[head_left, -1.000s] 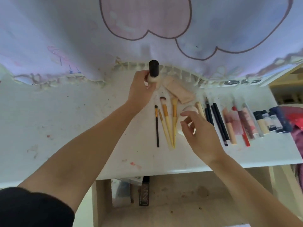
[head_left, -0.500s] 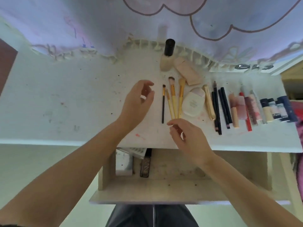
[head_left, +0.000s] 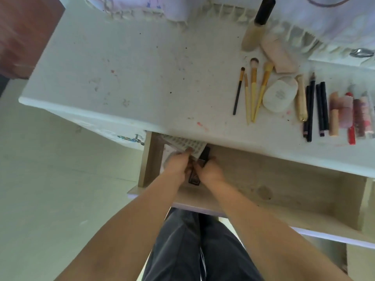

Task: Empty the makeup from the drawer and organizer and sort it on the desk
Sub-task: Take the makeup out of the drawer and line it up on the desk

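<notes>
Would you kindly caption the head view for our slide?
Both hands, left hand and right hand, reach into the open drawer around a dark palette.

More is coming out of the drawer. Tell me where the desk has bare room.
Bare: the desk left of the brushes, from the lace trim to the front edge. Crowded: the right side, from brushes through white compact to pencils and tubes.

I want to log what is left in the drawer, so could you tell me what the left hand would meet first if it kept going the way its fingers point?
Probably the patterned flat card lying just beyond the left hand at the drawer's back left, half under the desk edge. Depth is unclear; its fingertips may already touch it.
</notes>
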A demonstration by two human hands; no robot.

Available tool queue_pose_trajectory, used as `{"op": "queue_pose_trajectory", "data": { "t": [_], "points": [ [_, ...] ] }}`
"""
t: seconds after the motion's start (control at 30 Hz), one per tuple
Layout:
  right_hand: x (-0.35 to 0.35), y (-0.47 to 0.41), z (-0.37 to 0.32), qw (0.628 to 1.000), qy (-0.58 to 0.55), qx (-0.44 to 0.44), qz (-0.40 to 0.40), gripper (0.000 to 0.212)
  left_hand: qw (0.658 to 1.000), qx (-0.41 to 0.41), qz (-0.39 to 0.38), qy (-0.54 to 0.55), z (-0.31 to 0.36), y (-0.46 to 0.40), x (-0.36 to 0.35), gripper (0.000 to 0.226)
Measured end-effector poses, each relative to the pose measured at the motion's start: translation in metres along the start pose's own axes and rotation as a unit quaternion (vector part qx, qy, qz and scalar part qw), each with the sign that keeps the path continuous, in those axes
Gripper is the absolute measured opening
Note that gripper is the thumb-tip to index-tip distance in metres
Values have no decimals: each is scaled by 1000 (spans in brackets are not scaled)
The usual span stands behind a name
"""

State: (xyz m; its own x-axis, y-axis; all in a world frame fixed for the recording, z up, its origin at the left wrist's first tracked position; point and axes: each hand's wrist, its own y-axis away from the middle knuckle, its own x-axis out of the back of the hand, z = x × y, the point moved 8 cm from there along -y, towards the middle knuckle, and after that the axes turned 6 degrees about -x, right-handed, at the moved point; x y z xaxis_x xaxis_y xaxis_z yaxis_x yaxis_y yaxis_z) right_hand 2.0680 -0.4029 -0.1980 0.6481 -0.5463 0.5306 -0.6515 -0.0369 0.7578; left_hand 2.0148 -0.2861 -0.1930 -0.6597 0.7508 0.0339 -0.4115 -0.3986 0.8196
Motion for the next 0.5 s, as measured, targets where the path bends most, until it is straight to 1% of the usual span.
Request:
{"op": "queue_pose_trajectory", "data": {
  "t": [0.07, 0.13, 0.17, 0.23, 0.33, 0.43, 0.5],
  "points": [
    [-8, -5, 3, 999, -20, -14, 28, 54, 999, 17, 19, 23, 3, -4, -8, 36],
    [-9, -4, 3, 999, -20, -17, 43, 57, 998, 21, 20, 53, 3, -2, -12, 31],
    [-8, -4, 3, 999, -18, -13, 46, 58, 997, 18, 17, 68, 3, 1, -12, 28],
    [-3, -3, 4, 999, -9, -8, 46, 56, 997, 0, 9, 75, 2, 8, -6, 29],
    [12, 7, 12, 1000, 28, 1, 8, 40, 998, -16, -17, 53, -1, 25, 6, 35],
    [39, 31, 25, 998, 43, 32, -21, 26, 996, 18, -74, 41, -1, 55, 15, 30],
    [63, 51, 33, 997, 50, 46, -44, 19, 993, 45, -109, 12, 2, 80, 22, 27]
  ]
}}
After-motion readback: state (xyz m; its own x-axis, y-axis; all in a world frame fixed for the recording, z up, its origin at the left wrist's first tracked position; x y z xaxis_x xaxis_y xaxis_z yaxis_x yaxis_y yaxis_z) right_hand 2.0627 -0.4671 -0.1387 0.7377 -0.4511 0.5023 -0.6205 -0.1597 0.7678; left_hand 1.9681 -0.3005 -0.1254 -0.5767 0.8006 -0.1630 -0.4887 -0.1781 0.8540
